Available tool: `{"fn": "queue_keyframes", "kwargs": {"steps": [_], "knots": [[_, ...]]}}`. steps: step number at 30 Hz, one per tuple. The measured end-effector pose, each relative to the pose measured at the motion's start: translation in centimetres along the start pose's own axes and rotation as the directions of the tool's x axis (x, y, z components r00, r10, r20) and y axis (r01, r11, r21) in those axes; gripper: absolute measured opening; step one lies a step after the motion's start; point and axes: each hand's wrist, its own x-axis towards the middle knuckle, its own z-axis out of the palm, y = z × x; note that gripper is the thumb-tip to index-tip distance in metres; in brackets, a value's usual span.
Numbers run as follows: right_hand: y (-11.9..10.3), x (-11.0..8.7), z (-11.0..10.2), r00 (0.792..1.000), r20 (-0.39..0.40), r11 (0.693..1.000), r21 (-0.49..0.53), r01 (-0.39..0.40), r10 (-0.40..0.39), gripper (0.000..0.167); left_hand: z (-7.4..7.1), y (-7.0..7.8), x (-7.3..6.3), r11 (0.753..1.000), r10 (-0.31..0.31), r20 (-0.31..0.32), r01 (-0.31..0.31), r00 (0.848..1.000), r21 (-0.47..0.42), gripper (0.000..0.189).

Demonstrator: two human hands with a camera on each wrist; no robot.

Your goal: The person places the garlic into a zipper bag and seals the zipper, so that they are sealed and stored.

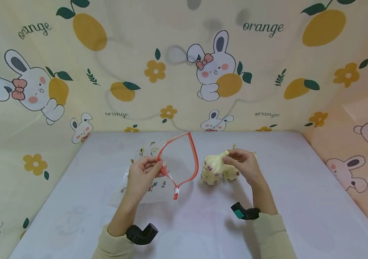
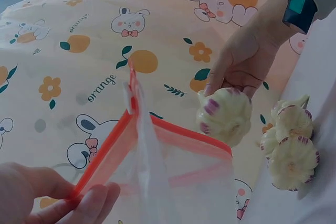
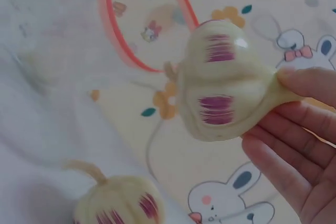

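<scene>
My left hand pinches the red rim of a clear plastic zip bag, whose mouth stands wide apart. Small printed cartoon figures show on the bag. My right hand holds a garlic bulb by its stem between thumb and fingers, to the right of the bag's mouth. In the right wrist view that garlic bulb is pale with purple streaks. Other garlic bulbs rest on the table behind and below the held one, partly hidden by it in the head view.
The white table meets a patterned cloth backdrop at its back and sides. A black wrist camera sits on the left wrist, and another black camera on the right wrist.
</scene>
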Motion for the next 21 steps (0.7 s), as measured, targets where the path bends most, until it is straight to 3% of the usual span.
{"fn": "queue_keyframes", "kwargs": {"steps": [8,12,16,21], "knots": [[-0.9,0.0,1.2,0.999,-0.033,0.998,0.065,-0.018,0.02,0.024,0.0,0.1,-0.1,1.0,-0.014,-0.006,0.014,1.0,0.008,0.02],[-1.4,0.0,2.2,0.999,-0.036,0.997,0.074,-0.034,0.036,0.008,0.1,0.1,0.0,1.0,-0.022,-0.007,0.022,1.0,0.009,0.021],[-1.8,0.0,3.2,0.999,-0.009,0.996,0.074,-0.043,0.044,0.025,0.1,0.1,0.0,1.0,-0.011,-0.001,0.011,1.0,0.003,0.023],[-2.1,-0.3,3.9,0.999,-0.006,0.996,0.074,-0.049,0.05,0.029,0.2,0.0,-0.1,1.0,-0.001,0.012,0.001,1.0,-0.009,0.022]]}}
